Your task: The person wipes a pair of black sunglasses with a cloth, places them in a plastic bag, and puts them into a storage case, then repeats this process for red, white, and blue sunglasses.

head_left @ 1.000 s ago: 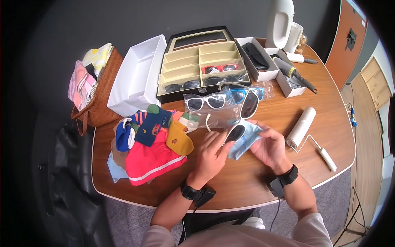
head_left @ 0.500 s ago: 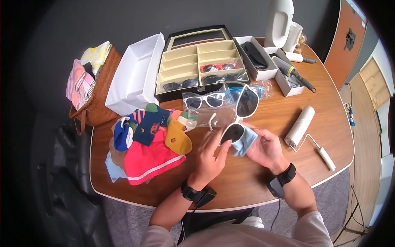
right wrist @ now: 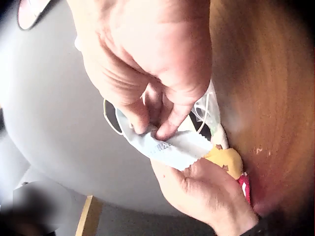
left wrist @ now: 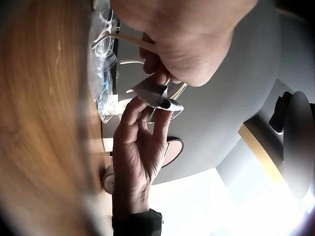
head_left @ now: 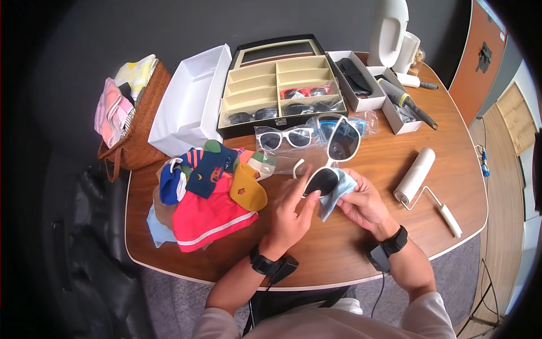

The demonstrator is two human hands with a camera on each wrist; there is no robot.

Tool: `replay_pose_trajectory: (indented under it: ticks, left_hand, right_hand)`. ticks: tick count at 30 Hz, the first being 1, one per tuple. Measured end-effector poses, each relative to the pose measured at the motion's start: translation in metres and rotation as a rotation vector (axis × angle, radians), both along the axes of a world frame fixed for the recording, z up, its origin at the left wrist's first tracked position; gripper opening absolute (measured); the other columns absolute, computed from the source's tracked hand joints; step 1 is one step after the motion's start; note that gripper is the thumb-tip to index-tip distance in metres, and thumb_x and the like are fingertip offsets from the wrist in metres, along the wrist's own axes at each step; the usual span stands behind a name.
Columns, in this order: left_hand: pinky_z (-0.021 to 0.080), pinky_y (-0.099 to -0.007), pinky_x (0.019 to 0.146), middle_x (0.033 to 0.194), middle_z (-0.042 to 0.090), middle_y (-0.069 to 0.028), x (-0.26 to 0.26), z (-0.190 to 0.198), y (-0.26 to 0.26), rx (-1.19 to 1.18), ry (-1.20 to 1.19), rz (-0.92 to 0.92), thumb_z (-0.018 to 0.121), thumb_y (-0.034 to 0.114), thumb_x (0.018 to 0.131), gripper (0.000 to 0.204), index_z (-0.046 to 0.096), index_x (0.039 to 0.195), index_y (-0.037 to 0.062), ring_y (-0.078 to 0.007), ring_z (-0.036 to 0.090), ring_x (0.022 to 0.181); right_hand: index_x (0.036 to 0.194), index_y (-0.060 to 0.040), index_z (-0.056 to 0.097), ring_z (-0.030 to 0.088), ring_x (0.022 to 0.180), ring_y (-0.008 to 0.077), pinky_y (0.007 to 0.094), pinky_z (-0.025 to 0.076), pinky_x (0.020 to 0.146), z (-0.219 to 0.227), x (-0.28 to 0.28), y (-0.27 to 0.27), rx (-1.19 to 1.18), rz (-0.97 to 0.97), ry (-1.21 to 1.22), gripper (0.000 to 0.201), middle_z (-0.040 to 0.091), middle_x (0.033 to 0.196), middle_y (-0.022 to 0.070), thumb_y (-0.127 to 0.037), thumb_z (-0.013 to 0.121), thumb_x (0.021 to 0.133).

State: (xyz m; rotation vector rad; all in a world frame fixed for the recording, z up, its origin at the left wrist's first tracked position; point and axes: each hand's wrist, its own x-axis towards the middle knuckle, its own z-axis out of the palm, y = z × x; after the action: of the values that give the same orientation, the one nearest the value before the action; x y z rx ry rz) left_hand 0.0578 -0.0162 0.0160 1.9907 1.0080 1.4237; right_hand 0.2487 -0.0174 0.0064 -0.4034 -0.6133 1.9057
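White-framed sunglasses (head_left: 345, 141) with dark lenses are held above the table, tilted, one lens higher than the other. The left hand (head_left: 291, 220) grips the frame beside the lower lens, its thumb at the lens edge. A light blue cloth (head_left: 337, 195) is pinched by the right hand (head_left: 367, 206) against that lower lens. In the right wrist view the right hand (right wrist: 152, 64) presses its fingertips into the cloth (right wrist: 165, 150), which has a jagged edge. The left wrist view shows the cloth (left wrist: 151, 93) folded between both hands.
A sectioned glasses case (head_left: 248, 85) stands at the back, with bagged sunglasses (head_left: 286, 138) before it. Socks and red fabric (head_left: 209, 223) lie left, near a white box (head_left: 189, 101) and wicker basket (head_left: 141, 127). A lint roller (head_left: 415, 175) lies right.
The right hand has turned from a more open palm to pinching the cloth at the lower lens. The sunglasses have shifted and tilted slightly in the left hand.
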Motion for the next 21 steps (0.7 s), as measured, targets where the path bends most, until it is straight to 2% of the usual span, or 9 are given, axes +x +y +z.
replay_pose_trajectory:
  ticks: [3,4,7,8,11,14,16,19,21]
  left_hand:
    - [0.048,-0.0335,0.083,0.103,0.066,-0.015,-0.001,0.002,-0.001,0.011,0.07,-0.076,0.065,0.004,0.089,0.047,0.053,0.134,-0.0024,-0.025,0.061,0.092]
    - [0.048,-0.0342,0.081,0.098,0.066,-0.0151,0.001,0.004,-0.001,-0.007,0.056,-0.1,0.067,0.004,0.088,0.048,0.054,0.133,-0.0024,-0.0265,0.061,0.09]
    - [0.048,-0.0348,0.081,0.098,0.066,-0.0145,0.002,0.003,-0.002,0.043,0.139,-0.122,0.067,0.004,0.087,0.048,0.054,0.133,-0.0023,-0.0282,0.06,0.089]
    - [0.048,-0.0368,0.084,0.105,0.063,-0.0171,0.002,0.003,-0.002,0.048,0.156,-0.169,0.063,0.003,0.09,0.052,0.047,0.139,-0.003,-0.0305,0.059,0.093]
    - [0.046,-0.0392,0.088,0.115,0.059,-0.021,0.002,0.008,-0.004,0.038,0.182,-0.222,0.057,0.0,0.092,0.056,0.037,0.145,-0.0037,-0.0332,0.057,0.1]
    - [0.045,-0.0408,0.091,0.12,0.056,-0.0233,0.01,0.002,-0.009,-0.022,0.165,-0.245,0.052,-0.001,0.093,0.057,0.031,0.147,-0.0048,-0.0359,0.056,0.104]
    - [0.045,-0.0408,0.091,0.119,0.056,-0.0233,0.01,-0.001,-0.008,-0.028,0.163,-0.22,0.052,-0.001,0.093,0.057,0.032,0.146,-0.0047,-0.0368,0.056,0.105]
    - [0.045,-0.0406,0.092,0.119,0.056,-0.0231,0.008,0.0,-0.007,-0.015,0.153,-0.21,0.052,-0.001,0.093,0.056,0.034,0.146,-0.0047,-0.0373,0.056,0.105]
    - [0.045,-0.0405,0.092,0.119,0.056,-0.023,0.008,0.0,-0.007,-0.014,0.148,-0.213,0.051,-0.002,0.092,0.056,0.035,0.145,-0.0046,-0.0375,0.056,0.105]
  right_hand:
    - [0.119,-0.0007,0.058,0.063,0.1,0.0134,0.0296,0.052,0.091,-0.001,-0.002,-0.002,-0.006,-0.037,-0.129,0.035,0.066,0.11,0.0058,0.007,0.066,0.086]
    - [0.117,-0.0009,0.06,0.064,0.098,0.0128,0.0294,0.052,0.089,-0.001,-0.003,-0.003,-0.018,-0.059,-0.182,0.033,0.066,0.108,0.0053,0.006,0.067,0.086]
    - [0.111,-0.0022,0.064,0.064,0.093,0.0118,0.0284,0.053,0.085,-0.002,-0.006,-0.007,-0.003,-0.089,-0.215,0.026,0.068,0.102,0.004,0.002,0.07,0.086]
    - [0.11,-0.0027,0.064,0.064,0.092,0.0117,0.0282,0.053,0.084,-0.002,-0.006,-0.007,-0.004,-0.102,-0.215,0.025,0.068,0.101,0.0038,0.002,0.07,0.086]
    - [0.107,-0.0038,0.065,0.063,0.09,0.0112,0.0277,0.052,0.081,-0.002,-0.005,-0.007,-0.002,-0.128,-0.221,0.023,0.068,0.099,0.0034,-0.001,0.072,0.086]
    - [0.106,-0.0036,0.065,0.062,0.087,0.0101,0.0268,0.052,0.079,-0.002,-0.004,-0.005,0.018,-0.145,-0.256,0.022,0.068,0.099,0.0033,-0.003,0.073,0.086]
    - [0.105,-0.0031,0.066,0.062,0.085,0.009,0.026,0.051,0.077,-0.001,-0.009,-0.006,0.033,-0.177,-0.281,0.02,0.068,0.097,0.0029,-0.004,0.072,0.087]
    - [0.103,-0.0017,0.067,0.061,0.082,0.0077,0.025,0.05,0.076,0.0,-0.004,-0.007,0.104,-0.229,-0.493,0.017,0.069,0.093,0.0019,-0.007,0.072,0.088]
    - [0.103,-0.0012,0.068,0.06,0.081,0.0072,0.0244,0.049,0.076,-0.001,-0.005,-0.007,0.135,-0.271,-0.502,0.016,0.069,0.091,0.0012,-0.009,0.072,0.089]
